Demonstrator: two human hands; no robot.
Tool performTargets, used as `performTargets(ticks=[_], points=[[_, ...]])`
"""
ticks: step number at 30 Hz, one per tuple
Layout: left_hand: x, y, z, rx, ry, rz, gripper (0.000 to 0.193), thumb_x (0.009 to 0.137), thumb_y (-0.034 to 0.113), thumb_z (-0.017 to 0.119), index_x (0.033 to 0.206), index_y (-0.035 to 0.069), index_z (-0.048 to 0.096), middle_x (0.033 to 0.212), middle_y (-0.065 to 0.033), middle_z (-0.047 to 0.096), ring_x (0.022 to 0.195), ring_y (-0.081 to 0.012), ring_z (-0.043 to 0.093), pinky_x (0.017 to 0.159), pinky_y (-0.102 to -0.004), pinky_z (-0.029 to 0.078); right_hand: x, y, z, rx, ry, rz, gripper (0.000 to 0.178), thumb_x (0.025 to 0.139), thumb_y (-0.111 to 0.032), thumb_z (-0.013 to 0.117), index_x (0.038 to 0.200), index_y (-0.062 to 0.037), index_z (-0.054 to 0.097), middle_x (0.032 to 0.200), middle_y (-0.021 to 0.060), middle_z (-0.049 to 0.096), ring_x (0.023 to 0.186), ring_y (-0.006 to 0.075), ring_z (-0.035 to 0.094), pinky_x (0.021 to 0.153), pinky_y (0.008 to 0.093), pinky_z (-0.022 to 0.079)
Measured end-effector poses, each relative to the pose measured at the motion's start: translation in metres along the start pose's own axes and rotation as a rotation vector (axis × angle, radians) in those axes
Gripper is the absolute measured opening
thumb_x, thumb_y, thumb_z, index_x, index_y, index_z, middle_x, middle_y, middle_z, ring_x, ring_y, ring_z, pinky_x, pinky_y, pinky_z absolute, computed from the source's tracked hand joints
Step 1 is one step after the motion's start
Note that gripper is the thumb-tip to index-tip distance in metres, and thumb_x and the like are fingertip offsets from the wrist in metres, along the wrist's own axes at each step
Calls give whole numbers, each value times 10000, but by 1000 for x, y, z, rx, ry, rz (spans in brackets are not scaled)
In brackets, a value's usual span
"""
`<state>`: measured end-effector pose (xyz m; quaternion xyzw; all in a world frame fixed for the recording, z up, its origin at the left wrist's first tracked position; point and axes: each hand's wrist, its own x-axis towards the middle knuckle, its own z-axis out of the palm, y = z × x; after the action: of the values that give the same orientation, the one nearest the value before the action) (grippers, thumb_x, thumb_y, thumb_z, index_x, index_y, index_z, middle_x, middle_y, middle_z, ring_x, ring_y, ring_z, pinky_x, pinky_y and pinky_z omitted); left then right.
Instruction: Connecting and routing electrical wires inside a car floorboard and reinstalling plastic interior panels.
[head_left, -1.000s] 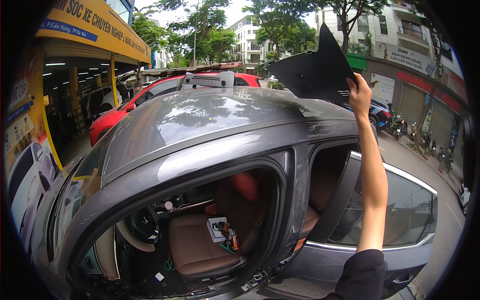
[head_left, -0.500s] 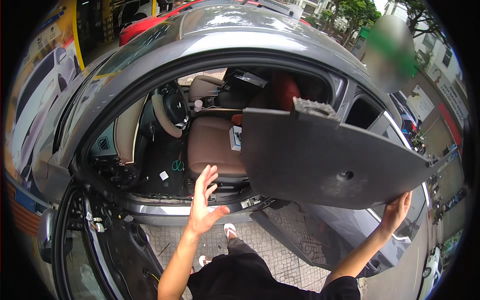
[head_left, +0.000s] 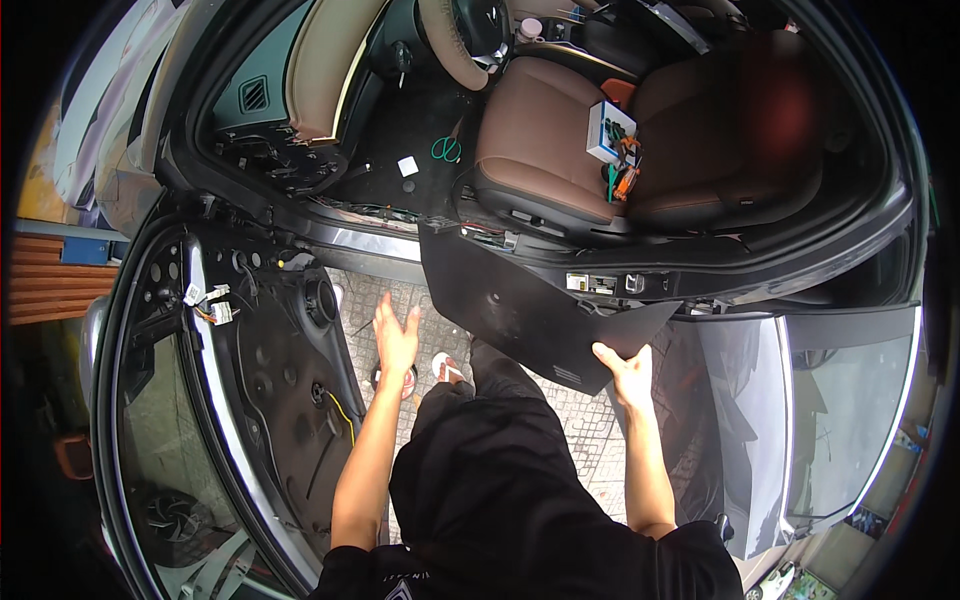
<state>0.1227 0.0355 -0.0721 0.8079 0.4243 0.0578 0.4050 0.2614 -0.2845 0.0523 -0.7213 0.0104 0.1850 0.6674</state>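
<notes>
A broad, flat black panel [head_left: 535, 315] hangs tilted below the car's door sill, over the paving. My right hand [head_left: 630, 375] grips it at its lower right edge, thumb on the upper face and the other fingers hidden behind it. Left of the panel, my left hand [head_left: 397, 340] is held over the paving with fingers stretched and the thumb apart. It holds nothing and looks clear of the panel.
The open front door [head_left: 270, 370], its inner trim off, stands at left with loose connectors [head_left: 212, 304]. Behind the sill [head_left: 375, 240] is a brown seat [head_left: 545, 135] bearing a small box [head_left: 608, 132] and tools [head_left: 626, 180]. A rear door [head_left: 750, 400] stands at right.
The panel has come down and leftward, from in front of the seat to below the sill, still in my right hand. My left hand is lower and still open. The view has tipped downward.
</notes>
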Motion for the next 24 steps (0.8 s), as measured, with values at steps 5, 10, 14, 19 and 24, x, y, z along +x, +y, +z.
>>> performTargets(ticks=[5, 10, 14, 19, 24], points=[[-118, -77, 39, 150, -465, 104, 410, 967, 419, 518, 928, 20, 605, 919, -230, 665, 910, -421, 612, 814, -517, 469, 97, 35, 50, 84, -90, 144, 199, 835, -37, 746, 1006, 19, 661, 929, 74, 693, 806, 147, 653, 799, 284, 529], [-88, -1, 10, 153, -596, -200, 471, 1007, 465, 392, 956, 35, 578, 953, -243, 660, 941, -482, 587, 815, -550, 447, 149, 14, 61, 297, -53, 256, 221, 841, -35, 730, 1033, 34, 646, 936, 98, 692, 818, 176, 671, 776, 294, 553], [-108, -4, -29, -188, -411, -236, 428, 1007, 378, 461, 908, -12, 608, 905, -257, 633, 883, -439, 614, 749, -470, 460, 159, 11, 84, 66, -98, 143, 261, 822, -91, 766, 1050, 4, 683, 989, 63, 708, 878, 166, 653, 836, 321, 517], [-90, -44, -29, -151, -454, 210, 307, 974, 305, 522, 1081, 23, 579, 973, -207, 639, 921, -372, 618, 781, -416, 478, 108, 2, 96, -510, -237, -134, 328, 844, -303, 759, 1014, -28, 709, 843, 71, 727, 785, 122, 661, 736, 305, 518], [-78, -56, -35, -10, -560, 311, 347, 959, 129, 545, 1301, 70, 552, 1085, -115, 637, 940, -245, 621, 798, -313, 498, 74, 13, 105, -359, -27, -41, 337, 842, -313, 752, 1037, -40, 718, 897, 121, 743, 852, 160, 704, 777, 323, 534]])
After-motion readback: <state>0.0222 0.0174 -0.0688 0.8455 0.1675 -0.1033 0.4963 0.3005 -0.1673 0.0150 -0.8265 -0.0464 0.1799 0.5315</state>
